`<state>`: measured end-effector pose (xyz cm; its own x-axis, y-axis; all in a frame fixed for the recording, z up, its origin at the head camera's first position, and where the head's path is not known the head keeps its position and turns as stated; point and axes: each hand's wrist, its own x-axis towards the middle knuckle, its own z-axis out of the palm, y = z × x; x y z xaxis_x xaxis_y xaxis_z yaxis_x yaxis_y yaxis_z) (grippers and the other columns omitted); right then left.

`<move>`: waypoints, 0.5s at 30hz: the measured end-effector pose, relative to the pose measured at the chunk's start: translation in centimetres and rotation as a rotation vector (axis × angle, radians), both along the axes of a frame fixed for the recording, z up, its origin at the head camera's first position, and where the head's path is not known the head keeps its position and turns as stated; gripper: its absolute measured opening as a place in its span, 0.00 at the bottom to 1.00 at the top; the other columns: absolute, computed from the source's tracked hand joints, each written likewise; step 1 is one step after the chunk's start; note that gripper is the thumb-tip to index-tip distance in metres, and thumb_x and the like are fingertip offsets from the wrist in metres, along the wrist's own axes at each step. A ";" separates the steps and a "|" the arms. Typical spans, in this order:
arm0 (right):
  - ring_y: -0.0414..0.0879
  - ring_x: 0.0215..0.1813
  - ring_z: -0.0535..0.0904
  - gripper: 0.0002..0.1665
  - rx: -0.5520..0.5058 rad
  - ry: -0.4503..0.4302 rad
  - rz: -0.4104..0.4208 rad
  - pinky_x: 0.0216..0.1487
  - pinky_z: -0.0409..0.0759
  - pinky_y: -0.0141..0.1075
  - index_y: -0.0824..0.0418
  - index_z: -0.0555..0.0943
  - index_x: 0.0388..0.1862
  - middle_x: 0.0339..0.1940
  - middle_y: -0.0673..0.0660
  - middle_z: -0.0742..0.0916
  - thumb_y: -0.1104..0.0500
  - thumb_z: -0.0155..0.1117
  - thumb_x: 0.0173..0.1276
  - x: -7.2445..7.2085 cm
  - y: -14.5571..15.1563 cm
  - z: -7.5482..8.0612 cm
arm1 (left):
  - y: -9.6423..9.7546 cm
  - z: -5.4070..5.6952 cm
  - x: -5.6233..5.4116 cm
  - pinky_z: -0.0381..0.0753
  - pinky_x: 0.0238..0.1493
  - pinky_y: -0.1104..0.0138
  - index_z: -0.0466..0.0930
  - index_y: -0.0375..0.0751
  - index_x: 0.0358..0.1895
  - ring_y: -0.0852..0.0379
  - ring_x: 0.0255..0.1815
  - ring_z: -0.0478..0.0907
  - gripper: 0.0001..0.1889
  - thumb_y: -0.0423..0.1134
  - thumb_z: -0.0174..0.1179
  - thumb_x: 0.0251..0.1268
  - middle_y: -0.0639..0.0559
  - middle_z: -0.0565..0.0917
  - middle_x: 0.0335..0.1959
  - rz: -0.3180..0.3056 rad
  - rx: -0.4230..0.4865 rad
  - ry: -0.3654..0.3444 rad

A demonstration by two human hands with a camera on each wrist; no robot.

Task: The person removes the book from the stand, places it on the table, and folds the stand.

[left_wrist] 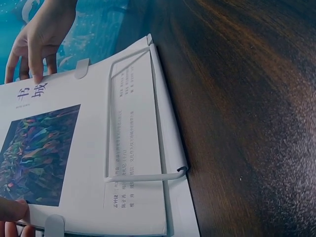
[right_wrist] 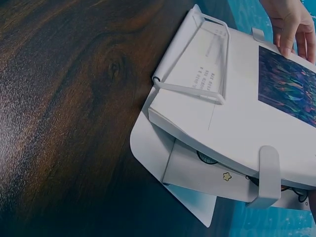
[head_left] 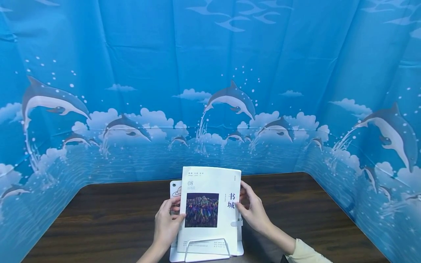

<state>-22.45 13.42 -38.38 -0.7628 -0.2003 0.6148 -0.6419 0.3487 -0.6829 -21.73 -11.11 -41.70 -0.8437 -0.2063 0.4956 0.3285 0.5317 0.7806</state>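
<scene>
Ringed by a dolphin-print backdrop (head_left: 148,73), a person's left hand (head_left: 166,221), at lower centre of the head view, pinches the left edge of a white book (head_left: 210,210), thumb on the cover, fingertips hidden behind; the left wrist view crops this hand at the lower left corner. Most of the white stand (head_left: 174,188) behind is covered by the book, leaving part of a ringed-planet drawing showing beside its upper left edge. The book leans there above the dark table (head_left: 115,219), its lower cover behind a white wire bar (left_wrist: 143,177). "08" reads at the cover's upper left, over a dark multicoloured picture; large purple characters, "书城", run down the right. The small print along the bottom is hard to make out. A pale clip (head_left: 236,223) overlaps the right edge. Above it, the right hand (head_left: 254,212) pinches that edge, thumb in front, other fingers partly hidden; a pale sleeve (head_left: 307,252) is cut off at the frame's bottom.
</scene>
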 end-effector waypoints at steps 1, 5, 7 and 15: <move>0.53 0.34 0.75 0.36 -0.002 0.004 -0.003 0.26 0.80 0.33 0.76 0.62 0.61 0.36 0.64 0.78 0.82 0.59 0.50 0.0 0.0 0.0 | 0.0 0.0 0.0 0.78 0.27 0.75 0.76 0.31 0.45 0.53 0.34 0.76 0.26 0.16 0.66 0.34 0.44 0.78 0.38 0.000 -0.002 0.003; 0.54 0.33 0.75 0.36 -0.015 0.013 -0.021 0.26 0.79 0.33 0.75 0.63 0.60 0.35 0.64 0.79 0.82 0.59 0.50 -0.1 -0.1 0.0 | 0.0 0.0 -0.1 0.78 0.27 0.75 0.77 0.32 0.45 0.53 0.34 0.76 0.26 0.16 0.66 0.34 0.44 0.78 0.38 0.006 -0.006 0.017; 0.54 0.33 0.75 0.36 -0.020 0.016 -0.029 0.27 0.80 0.34 0.75 0.64 0.60 0.35 0.64 0.79 0.82 0.59 0.50 -0.1 -0.2 0.1 | 0.0 0.1 -0.2 0.78 0.27 0.75 0.77 0.32 0.45 0.54 0.34 0.76 0.26 0.16 0.66 0.34 0.45 0.78 0.38 0.008 -0.004 0.023; 0.54 0.34 0.76 0.36 -0.034 0.002 -0.005 0.35 0.80 0.36 0.75 0.63 0.61 0.35 0.64 0.78 0.81 0.58 0.51 -0.6 -0.5 0.5 | -0.3 0.6 -0.3 0.79 0.28 0.75 0.76 0.29 0.45 0.52 0.34 0.76 0.25 0.16 0.66 0.35 0.42 0.78 0.39 -0.006 0.021 0.034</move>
